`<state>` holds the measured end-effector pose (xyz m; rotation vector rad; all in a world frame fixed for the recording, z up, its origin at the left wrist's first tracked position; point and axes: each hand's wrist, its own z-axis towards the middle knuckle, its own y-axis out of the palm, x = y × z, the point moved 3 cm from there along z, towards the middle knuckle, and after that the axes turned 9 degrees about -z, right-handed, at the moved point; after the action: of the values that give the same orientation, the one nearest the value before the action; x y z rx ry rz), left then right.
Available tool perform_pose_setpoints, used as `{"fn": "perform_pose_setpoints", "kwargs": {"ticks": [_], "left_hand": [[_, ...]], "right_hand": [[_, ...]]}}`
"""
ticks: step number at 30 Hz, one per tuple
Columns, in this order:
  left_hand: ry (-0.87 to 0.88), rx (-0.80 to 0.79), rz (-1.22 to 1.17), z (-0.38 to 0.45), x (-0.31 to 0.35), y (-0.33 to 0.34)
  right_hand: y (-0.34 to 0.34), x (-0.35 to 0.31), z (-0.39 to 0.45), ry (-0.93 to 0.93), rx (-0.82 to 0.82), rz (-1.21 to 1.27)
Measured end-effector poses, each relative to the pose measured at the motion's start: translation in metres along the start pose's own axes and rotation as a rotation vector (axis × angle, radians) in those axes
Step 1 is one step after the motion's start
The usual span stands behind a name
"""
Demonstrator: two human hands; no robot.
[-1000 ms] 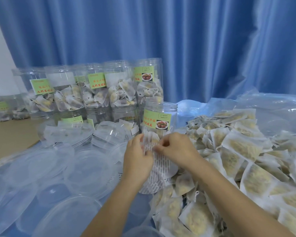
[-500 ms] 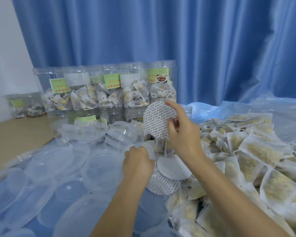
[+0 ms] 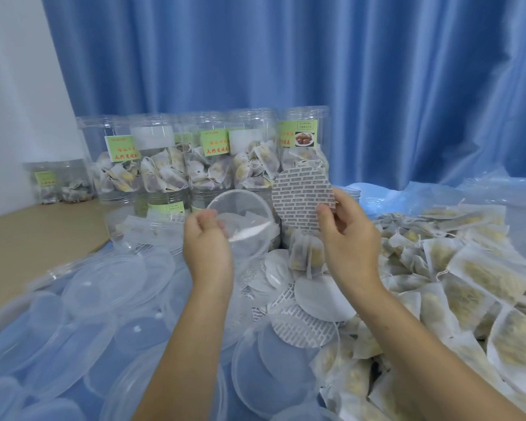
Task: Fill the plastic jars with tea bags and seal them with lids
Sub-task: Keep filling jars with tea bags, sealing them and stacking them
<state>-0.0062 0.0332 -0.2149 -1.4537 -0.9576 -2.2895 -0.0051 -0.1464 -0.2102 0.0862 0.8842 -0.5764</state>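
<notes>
Toward the worktop's left edge lie loose clear lids (image 3: 104, 287). Our left hand (image 3: 207, 247) has lifted 1 clear lid (image 3: 240, 220) since a second ago, pinching its rim. Our right hand (image 3: 346, 235) pinches 1 printed seal disc (image 3: 301, 196) beside it. Filled jars (image 3: 252, 153) line the far edge; tea bags (image 3: 456, 268) heap rightward. We judge the disc goes inside the lid next.

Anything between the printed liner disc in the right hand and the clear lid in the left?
Nothing visible. The right hand pinches the seal disc right beside the clear lid held by the left hand; only open air separates them.
</notes>
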Motion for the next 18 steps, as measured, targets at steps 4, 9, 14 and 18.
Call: {"fn": "perform_pose_setpoints", "kwargs": {"ticks": [4, 9, 14, 18], "left_hand": [[-0.305, -0.029, -0.319, 0.001, -0.006, 0.007], [-0.421, -0.184, -0.403, -0.012, -0.010, 0.019], [-0.417, -0.274, -0.483, -0.025, -0.006, 0.029], [-0.415, -0.356, -0.557, -0.022, -0.005, 0.025]], "right_hand": [[0.005, 0.007, -0.003, 0.157, -0.084, 0.199], [0.015, 0.002, -0.006, 0.335, -0.379, 0.597], [0.015, -0.010, -0.008, 0.275, -0.592, 0.709], [0.007, -0.015, -0.001, 0.218, -0.457, 0.463]]}}
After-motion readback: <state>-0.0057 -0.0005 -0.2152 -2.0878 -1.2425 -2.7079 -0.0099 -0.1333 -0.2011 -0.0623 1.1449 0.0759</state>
